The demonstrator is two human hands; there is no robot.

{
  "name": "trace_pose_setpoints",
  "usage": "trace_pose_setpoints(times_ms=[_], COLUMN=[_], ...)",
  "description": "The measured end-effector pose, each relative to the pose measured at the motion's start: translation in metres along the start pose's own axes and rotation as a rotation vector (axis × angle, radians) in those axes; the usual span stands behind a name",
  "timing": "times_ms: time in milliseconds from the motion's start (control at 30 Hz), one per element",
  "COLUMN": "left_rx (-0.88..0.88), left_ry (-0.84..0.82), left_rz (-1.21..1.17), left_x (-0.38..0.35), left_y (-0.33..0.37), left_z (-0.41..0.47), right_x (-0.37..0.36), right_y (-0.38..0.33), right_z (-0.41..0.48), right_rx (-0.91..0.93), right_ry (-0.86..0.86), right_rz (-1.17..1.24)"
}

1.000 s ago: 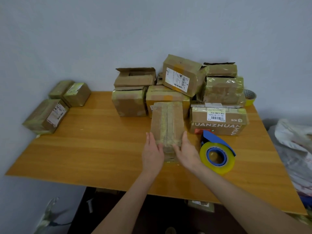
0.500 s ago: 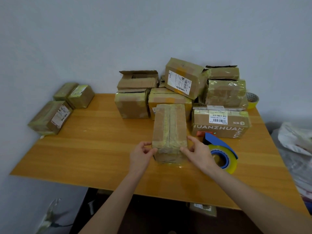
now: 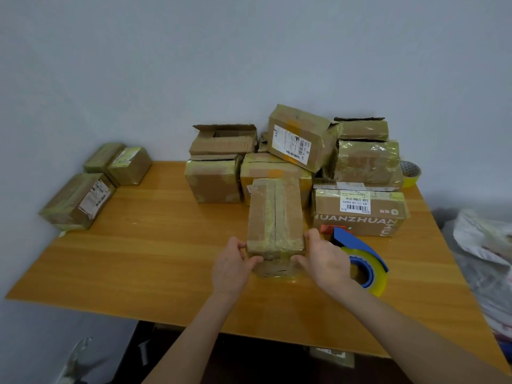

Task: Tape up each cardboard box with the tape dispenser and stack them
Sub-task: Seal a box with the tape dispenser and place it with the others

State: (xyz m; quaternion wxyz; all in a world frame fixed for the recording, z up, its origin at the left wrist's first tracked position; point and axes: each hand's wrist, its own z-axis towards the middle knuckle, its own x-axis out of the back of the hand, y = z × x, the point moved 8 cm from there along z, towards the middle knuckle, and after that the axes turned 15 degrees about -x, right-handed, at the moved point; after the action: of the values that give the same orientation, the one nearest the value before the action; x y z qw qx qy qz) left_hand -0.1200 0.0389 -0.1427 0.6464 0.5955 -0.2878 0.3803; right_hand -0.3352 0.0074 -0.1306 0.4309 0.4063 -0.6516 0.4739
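A long brown cardboard box with old tape on its top seam lies lengthwise on the wooden table. My left hand grips its near left corner, thumb on the front face. My right hand grips the near right corner the same way. The blue tape dispenser with a yellowish roll lies on the table just right of my right hand, partly hidden by it. Behind the box stands a pile of boxes, some with open flaps.
Three taped boxes sit grouped at the table's left edge near the wall. A printed box lies right of the held one. A tape roll rests at the back right corner. A plastic bag lies off the table's right side.
Both hands slid from the box's near sides to its near corners, and their fingers curled round it. The box sits a little nearer the table's front edge.
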Motion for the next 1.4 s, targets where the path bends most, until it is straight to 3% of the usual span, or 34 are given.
trace_pose_setpoints(times_ms=[233,500,667,800,967,1033,1133,1267,1400], left_rx=[-0.013,-0.154,-0.167,-0.157,-0.089,-0.014,0.075,0.036,0.154], left_ry=[-0.163,-0.061,-0.168,-0.169,-0.257,-0.214,-0.170,-0.178,-0.146], left_rz=[-0.161,-0.218,-0.271,-0.213,-0.307,-0.375,-0.332,-0.282,-0.352], left_x=[-0.025,-0.019,-0.020,-0.024,-0.027,-0.028,-0.033,-0.033,-0.025], left_y=[0.013,0.007,0.000,0.004,0.006,0.011,0.012,0.013,-0.002], left_z=[0.013,0.014,0.011,0.009,0.006,0.010,0.014,0.012,0.019], right_x=[-0.004,-0.014,-0.019,-0.018,-0.014,-0.009,-0.006,-0.008,-0.005], right_y=[-0.021,-0.013,0.003,-0.001,-0.007,-0.013,-0.017,-0.016,-0.007], right_z=[0.005,0.012,0.019,0.016,0.017,0.016,0.013,0.011,0.016], right_rx=[0.099,0.195,0.186,0.178,0.124,0.099,0.077,0.108,0.029], right_ry=[-0.033,-0.039,-0.215,-0.151,-0.198,-0.173,-0.109,-0.081,-0.140], right_rz=[-0.058,0.001,0.172,0.172,0.156,0.132,0.098,0.077,0.229])
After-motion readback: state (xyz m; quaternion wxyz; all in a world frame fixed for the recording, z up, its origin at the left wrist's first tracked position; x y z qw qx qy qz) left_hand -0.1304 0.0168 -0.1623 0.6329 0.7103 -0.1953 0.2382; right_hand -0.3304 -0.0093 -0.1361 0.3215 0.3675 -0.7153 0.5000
